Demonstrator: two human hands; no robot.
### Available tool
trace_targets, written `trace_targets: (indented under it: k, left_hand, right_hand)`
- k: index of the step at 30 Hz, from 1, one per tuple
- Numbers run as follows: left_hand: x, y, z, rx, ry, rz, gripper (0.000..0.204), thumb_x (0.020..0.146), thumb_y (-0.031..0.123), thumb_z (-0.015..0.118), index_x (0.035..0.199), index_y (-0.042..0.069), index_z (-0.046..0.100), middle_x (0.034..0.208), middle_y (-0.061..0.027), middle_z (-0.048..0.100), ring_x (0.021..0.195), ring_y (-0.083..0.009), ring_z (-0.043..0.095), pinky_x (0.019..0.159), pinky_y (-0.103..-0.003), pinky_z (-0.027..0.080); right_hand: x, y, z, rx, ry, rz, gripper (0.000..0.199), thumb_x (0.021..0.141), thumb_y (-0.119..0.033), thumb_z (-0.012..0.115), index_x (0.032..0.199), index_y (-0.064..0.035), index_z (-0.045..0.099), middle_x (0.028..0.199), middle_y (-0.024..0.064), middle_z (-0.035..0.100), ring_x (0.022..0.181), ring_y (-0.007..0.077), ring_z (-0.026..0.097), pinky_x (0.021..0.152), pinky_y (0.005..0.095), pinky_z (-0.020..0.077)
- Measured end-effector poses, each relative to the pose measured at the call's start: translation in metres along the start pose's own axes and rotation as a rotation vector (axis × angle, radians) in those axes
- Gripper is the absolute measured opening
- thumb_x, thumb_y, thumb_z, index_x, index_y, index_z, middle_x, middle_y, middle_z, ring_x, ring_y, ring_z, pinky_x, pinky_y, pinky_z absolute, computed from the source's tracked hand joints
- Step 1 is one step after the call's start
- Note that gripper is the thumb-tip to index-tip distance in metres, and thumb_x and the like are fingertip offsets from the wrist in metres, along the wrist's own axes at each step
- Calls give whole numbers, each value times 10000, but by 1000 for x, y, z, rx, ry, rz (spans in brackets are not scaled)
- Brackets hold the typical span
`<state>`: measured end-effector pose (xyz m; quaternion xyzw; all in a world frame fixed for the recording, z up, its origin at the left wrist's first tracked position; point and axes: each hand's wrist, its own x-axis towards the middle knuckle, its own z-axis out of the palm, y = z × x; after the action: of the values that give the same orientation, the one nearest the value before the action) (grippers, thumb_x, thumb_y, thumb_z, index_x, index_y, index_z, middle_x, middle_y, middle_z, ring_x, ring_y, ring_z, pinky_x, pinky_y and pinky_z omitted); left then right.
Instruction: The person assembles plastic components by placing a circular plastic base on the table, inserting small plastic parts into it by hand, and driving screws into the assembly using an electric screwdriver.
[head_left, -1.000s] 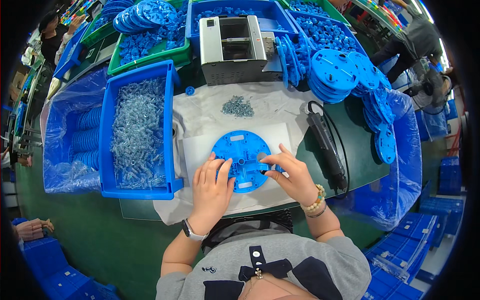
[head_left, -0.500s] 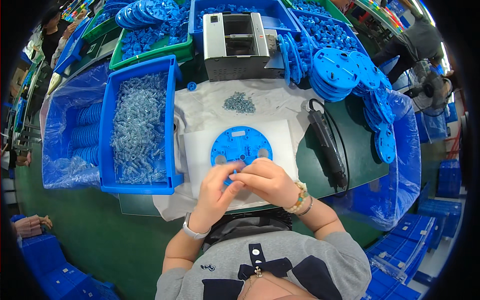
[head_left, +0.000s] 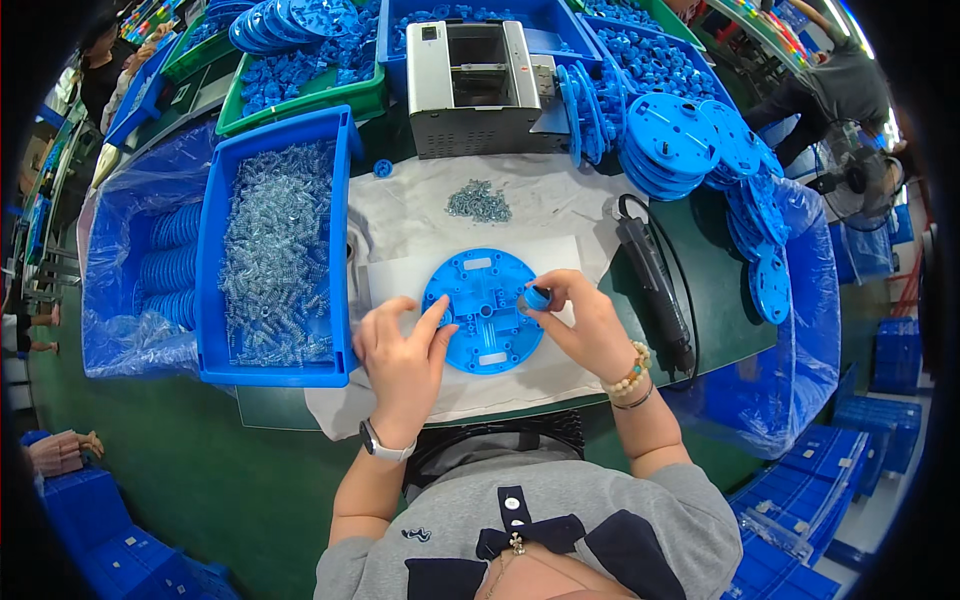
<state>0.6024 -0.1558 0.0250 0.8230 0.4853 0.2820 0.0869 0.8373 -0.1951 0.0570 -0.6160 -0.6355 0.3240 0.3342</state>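
A round blue plastic disc (head_left: 487, 345) with moulded posts and slots lies flat on a white pad in front of me. At its left edge is my left hand (head_left: 400, 352), thumb and index finger apart, their tips touching the disc. My right hand (head_left: 590, 330) pinches a small blue round part (head_left: 536, 298) with a dark top between thumb and fingers. This part sits over the disc's right side; whether it rests on the disc I cannot tell. Beyond the disc, a small pile of metal screws (head_left: 480, 201) lies on a pale cloth (head_left: 410, 215).
A blue bin of metal springs (head_left: 280, 255) stands at left. At right lie a black electric screwdriver (head_left: 655, 290) with a cord and stacked blue discs (head_left: 670, 140). A grey metal machine (head_left: 475, 130) stands at the back, near a green bin of blue parts (head_left: 300, 95).
My hands were together over the disc's near part, handling something small and blue. They have moved apart: left to the disc's left edge, right to its right side with the small blue part.
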Motion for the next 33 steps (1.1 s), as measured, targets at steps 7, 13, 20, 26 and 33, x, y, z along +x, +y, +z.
trace_targets:
  k: [7,13,20,26,33]
  left_hand:
    - [-5,-1,6,-42,70,17,250,821,229,726,1044,116,713,952,-48,604,913,-241,552,851,-385,359]
    - [-2,1,9,-14,32,-57,220,827,232,727,1011,115,699,988,-41,601,969,-240,537,853,-396,373]
    - [-5,-1,8,-38,52,-70,229,858,231,696,1044,97,685,1002,-60,593,976,-265,521,858,-393,365]
    - [-4,0,12,-51,54,-54,219,871,240,686,1033,93,689,998,-61,593,969,-265,525,854,-393,373]
    - [-7,-2,12,-105,87,-49,208,875,193,680,1037,63,676,1009,-105,600,976,-288,536,855,-398,399]
  right_hand:
    - [10,13,-6,-242,20,-350,195,787,-62,726,976,-62,675,857,77,602,742,233,599,713,344,503]
    - [6,14,8,-207,178,-171,178,770,-105,746,930,-62,680,827,66,593,686,247,579,654,352,476]
    - [-52,8,19,-233,-127,-528,260,783,-229,741,1017,-142,671,988,37,614,846,199,595,745,336,470]
    - [-111,31,67,-667,-339,-884,353,887,-185,530,1232,-142,592,1340,14,532,1350,215,416,1113,347,355]
    - [-113,56,105,55,-748,-358,396,979,-224,465,1326,-40,516,1421,128,495,1341,286,442,1095,389,395]
